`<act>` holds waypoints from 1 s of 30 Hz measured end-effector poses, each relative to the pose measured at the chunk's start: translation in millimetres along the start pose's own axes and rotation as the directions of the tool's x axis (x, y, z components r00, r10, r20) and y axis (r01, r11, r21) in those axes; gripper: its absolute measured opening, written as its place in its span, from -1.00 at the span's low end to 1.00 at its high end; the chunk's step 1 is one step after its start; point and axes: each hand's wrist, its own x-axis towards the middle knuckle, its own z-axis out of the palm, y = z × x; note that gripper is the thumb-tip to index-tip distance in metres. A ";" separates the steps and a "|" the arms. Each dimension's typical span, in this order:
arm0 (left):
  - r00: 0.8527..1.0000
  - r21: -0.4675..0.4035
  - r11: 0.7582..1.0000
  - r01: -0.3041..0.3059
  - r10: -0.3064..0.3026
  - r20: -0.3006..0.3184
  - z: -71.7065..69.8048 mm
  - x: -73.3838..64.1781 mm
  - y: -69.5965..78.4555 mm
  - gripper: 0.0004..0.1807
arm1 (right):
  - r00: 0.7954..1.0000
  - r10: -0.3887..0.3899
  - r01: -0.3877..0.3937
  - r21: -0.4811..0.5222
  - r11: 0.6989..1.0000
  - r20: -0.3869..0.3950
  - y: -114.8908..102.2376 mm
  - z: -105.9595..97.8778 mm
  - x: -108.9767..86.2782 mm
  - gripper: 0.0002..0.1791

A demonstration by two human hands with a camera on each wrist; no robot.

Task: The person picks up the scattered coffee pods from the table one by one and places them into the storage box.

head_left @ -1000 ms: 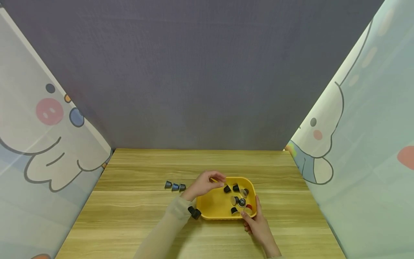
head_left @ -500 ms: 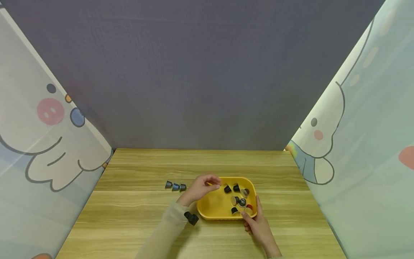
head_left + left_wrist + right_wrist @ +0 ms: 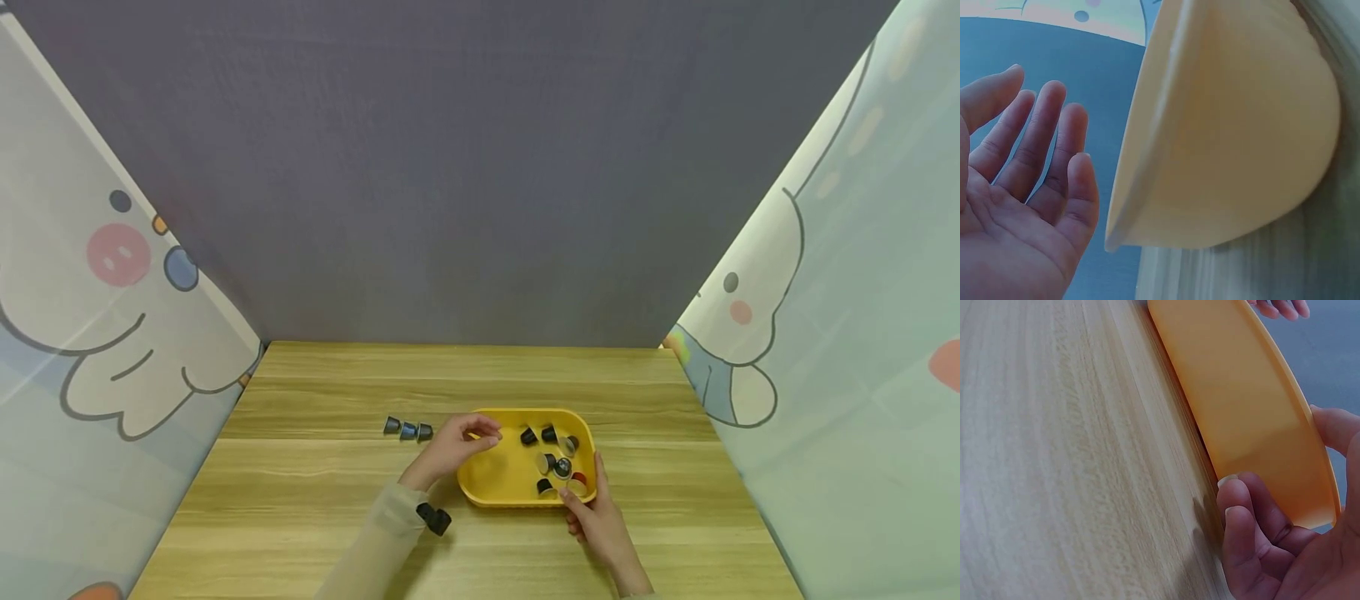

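Observation:
A yellow plastic basket [image 3: 517,505] stands on the wooden table. Several coffee capsules lie in its right half, among them a black one [image 3: 549,435] and one with a red body [image 3: 579,478]. My left hand [image 3: 453,445] hovers over the basket's left rim; in the left wrist view its fingers are loosely bent, holding nothing, beside the basket wall [image 3: 1241,137]. At the front right corner my right hand [image 3: 603,532] grips the basket, thumb at the rim. From the right wrist, its other fingers [image 3: 1238,534] are curled by the outer wall [image 3: 1241,394].
Three capsules stand in a row left of the basket, a blue one [image 3: 407,431] in the middle. A dark grey panel [image 3: 465,208] rises behind the table [image 3: 300,492]. Cartoon-printed curtains [image 3: 97,333] flank it. A small black device [image 3: 433,518] is on the left wrist.
My left hand has drawn back leftward and slightly nearer, from above the basket's middle to its left rim. The right hand and the capsules stay where they were.

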 end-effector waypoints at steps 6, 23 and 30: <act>1.000 -0.014 1.000 0.004 -0.004 -0.011 -1.2 -4.2 -6.2 -0.77 | 1.000 -0.002 0.002 0.003 1.000 0.001 0.2 0.1 0.2 0.11; 0.995 -0.025 1.000 0.007 -0.010 -0.099 -20.4 -18.8 -18.6 -0.66 | 1.000 -0.007 0.007 -0.007 1.000 -0.004 1.6 0.4 1.3 0.10; 0.982 0.024 0.999 0.040 -0.035 -0.185 -37.0 -24.7 -27.8 -0.71 | 1.000 -0.007 0.007 -0.010 1.000 -0.004 2.1 0.0 1.0 0.10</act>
